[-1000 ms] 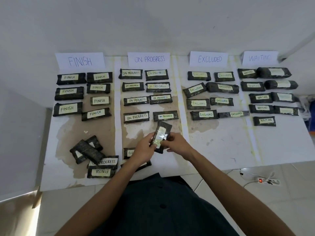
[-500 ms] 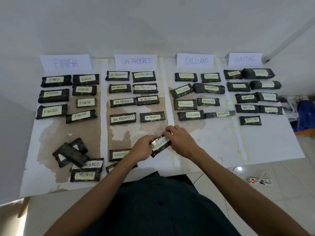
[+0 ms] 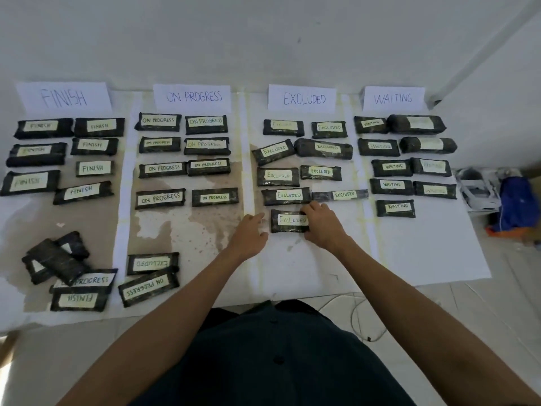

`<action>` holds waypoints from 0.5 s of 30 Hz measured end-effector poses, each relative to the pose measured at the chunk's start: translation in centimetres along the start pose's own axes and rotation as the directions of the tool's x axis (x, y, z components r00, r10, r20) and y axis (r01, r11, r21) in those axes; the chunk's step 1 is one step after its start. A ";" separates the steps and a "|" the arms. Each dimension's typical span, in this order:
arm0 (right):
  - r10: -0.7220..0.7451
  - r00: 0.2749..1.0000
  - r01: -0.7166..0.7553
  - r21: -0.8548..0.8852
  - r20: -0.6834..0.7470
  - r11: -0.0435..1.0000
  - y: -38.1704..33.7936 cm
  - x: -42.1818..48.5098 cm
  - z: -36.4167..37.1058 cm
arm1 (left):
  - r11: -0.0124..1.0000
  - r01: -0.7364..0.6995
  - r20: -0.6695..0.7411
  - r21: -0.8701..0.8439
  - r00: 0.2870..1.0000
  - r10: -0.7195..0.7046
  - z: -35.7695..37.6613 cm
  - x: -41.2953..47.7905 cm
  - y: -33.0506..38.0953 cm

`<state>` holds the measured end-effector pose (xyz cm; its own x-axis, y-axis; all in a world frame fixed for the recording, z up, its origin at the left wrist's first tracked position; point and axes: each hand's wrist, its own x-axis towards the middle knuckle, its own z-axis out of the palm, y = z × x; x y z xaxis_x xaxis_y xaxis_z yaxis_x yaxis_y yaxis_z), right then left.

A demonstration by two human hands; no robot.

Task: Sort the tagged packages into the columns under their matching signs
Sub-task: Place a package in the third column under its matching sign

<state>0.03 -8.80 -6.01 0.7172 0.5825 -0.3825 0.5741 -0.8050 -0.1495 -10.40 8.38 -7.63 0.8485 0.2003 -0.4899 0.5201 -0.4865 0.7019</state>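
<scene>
Excluded package lies flat in the third column, at 6 o'clock of the left package of the last EXCLUDED row, with a thin gap between them. The right hand grasps its 3 o'clock end, fingers curled over the far edge and thumb at the near edge. The left hand is relaxed, with its fingertips just beside the 9 o'clock end; whether they touch it cannot be told.

Bare white table runs from the package toward 6 o'clock as far as the front edge, and toward 3 o'clock past a pale dividing strip.

Along the 12 o'clock edge stand the FINISH sign, ON PROGRESS sign, EXCLUDED sign and WAITING sign. At 7 o'clock, two unsorted packages read EXCLUDED and ON PROGRESS, both upside down. At 8 o'clock a heap shows FINISH and PROGRESS tags.
</scene>
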 end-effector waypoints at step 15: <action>-0.171 0.984 0.171 -0.003 0.043 0.985 -4.4 0.7 -0.1 | 0.950 -0.101 -0.197 0.296 0.967 0.164 -2.1 -4.0 -2.6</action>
<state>-1.94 -4.87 -5.48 0.5911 0.7059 -0.3901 0.6892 -0.6934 -0.2103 -14.89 10.66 -6.41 0.9247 0.2816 -0.2563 0.3796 -0.7338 0.5634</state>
